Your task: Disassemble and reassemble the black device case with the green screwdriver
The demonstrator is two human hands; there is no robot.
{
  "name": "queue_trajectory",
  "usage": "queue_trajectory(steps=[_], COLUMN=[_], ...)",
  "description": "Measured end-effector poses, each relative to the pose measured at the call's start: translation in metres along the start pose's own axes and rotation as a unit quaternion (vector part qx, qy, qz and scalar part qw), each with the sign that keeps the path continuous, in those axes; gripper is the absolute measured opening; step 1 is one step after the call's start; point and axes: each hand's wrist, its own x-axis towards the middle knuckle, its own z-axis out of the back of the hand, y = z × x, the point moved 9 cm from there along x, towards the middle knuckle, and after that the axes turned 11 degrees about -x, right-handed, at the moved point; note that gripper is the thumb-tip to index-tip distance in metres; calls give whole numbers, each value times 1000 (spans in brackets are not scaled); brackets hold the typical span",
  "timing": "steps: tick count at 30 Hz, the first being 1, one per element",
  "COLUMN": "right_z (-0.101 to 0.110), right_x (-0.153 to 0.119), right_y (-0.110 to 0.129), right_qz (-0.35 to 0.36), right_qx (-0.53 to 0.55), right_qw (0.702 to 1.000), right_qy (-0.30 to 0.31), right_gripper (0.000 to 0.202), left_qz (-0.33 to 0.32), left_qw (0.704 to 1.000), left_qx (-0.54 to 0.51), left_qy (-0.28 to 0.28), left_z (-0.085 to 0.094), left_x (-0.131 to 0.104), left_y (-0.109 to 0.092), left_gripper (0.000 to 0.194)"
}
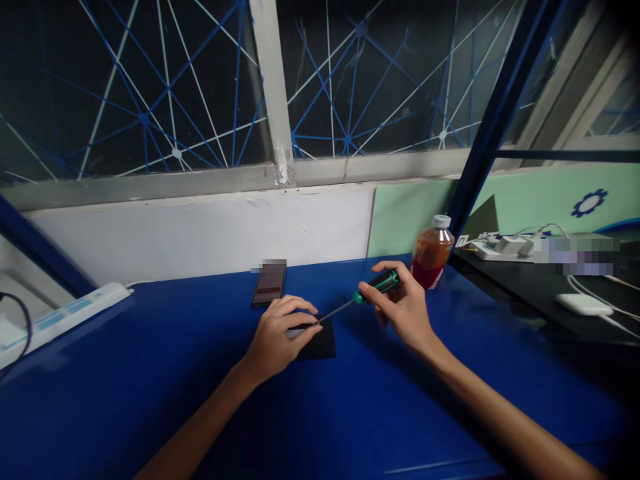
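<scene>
My right hand (407, 310) grips a screwdriver (383, 285) by its black-and-green handle. The thin metal shaft slants down to the left, and its tip meets the fingertips of my left hand (280, 333). Thumb and fingers of that hand are pinched together around something small by the tip, which I cannot make out. Under the left hand a flat black rectangular object (320, 343) lies on the blue table (350, 413), partly covered by the fingers. A phone (270, 283) with its screen lit lies just behind the left hand.
A bottle of orange-brown drink (434, 253) stands behind my right hand. At the left edge lies a white power strip (65, 319). On a black surface to the right are another power strip (500, 248), cables and a white charger (584, 305). A wall and windows rise behind the table.
</scene>
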Motion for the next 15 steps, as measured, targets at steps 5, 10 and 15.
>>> queue_trajectory(steps=[5,10,15], right_z=[2,6,6], right_x=[-2,-6,-10], right_y=[1,8,19], right_qz=[9,43,97], right_qx=[-8,-46,-97], right_qw=[1000,997,990], right_qy=[-15,-36,-45], right_gripper=[36,34,34], left_qz=[-6,-14,-13], left_qw=[1000,1000,1000], left_qx=[1,9,22], left_qy=[0,-4,8], left_z=[0,0,-6], left_x=[1,0,-3], left_y=[-2,-3,2], left_gripper=[9,11,12])
